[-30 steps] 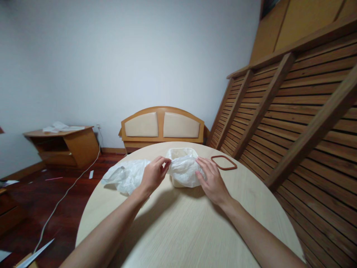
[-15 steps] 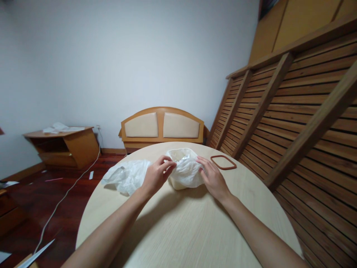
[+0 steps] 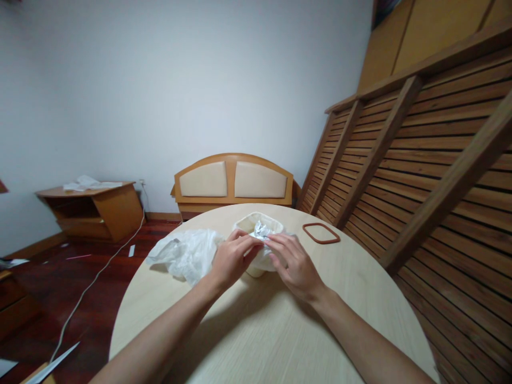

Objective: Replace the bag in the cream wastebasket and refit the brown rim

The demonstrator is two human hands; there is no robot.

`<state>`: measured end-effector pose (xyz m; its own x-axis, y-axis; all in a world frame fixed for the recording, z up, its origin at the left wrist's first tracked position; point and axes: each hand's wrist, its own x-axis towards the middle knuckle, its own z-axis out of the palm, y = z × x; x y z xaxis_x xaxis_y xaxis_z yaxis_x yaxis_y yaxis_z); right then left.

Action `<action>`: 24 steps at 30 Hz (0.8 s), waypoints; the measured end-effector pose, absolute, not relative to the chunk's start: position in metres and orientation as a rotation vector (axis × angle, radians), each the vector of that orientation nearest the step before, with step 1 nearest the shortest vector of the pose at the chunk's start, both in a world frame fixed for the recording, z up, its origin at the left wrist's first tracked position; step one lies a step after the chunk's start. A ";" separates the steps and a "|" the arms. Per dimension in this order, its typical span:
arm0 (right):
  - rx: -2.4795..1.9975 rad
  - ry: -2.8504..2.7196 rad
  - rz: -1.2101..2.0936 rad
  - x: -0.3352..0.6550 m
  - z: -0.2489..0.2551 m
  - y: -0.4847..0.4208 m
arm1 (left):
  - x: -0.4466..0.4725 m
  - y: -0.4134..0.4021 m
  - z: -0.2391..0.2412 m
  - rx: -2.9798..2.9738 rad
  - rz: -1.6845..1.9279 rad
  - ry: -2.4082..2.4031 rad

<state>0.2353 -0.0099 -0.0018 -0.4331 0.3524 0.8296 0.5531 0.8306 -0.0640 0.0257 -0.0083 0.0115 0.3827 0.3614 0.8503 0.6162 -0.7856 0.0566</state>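
A cream-coloured bin (image 3: 256, 273) stands on the round table (image 3: 280, 330), partly hidden behind my hands. A thin white plastic bag (image 3: 262, 230) lies bunched in its mouth and over the near rim. My left hand (image 3: 236, 255) is closed on the bag at the near rim, thumb and fingers pinched together. Beside it, my right hand (image 3: 294, 261) also grips the bag, its fingertips almost touching those of the left. More crumpled white plastic (image 3: 186, 253) spreads over the table to the left of the bin. A brown rounded-square ring (image 3: 321, 233) lies flat to the right.
A wooden headboard (image 3: 234, 178) stands behind the table against the wall. Slatted wooden panels (image 3: 384, 165) lean along the right side. On the left, a low cabinet (image 3: 92, 210) bears white papers, and a white cable (image 3: 94, 282) runs across the dark red floor.
My right hand has moved left along the rim towards my left hand, which has shifted slightly right. The bag at the near rim is now gathered between them, with more of it inside the mouth.
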 end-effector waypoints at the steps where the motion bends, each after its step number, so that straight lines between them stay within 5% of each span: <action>1: -0.657 -2.071 -0.255 0.233 -0.002 -0.011 | 0.028 -0.011 0.012 -2.378 -1.357 -0.854; 24: -0.680 -2.066 -0.182 0.251 -0.011 0.007 | 0.031 -0.018 0.011 -2.541 -1.181 -0.597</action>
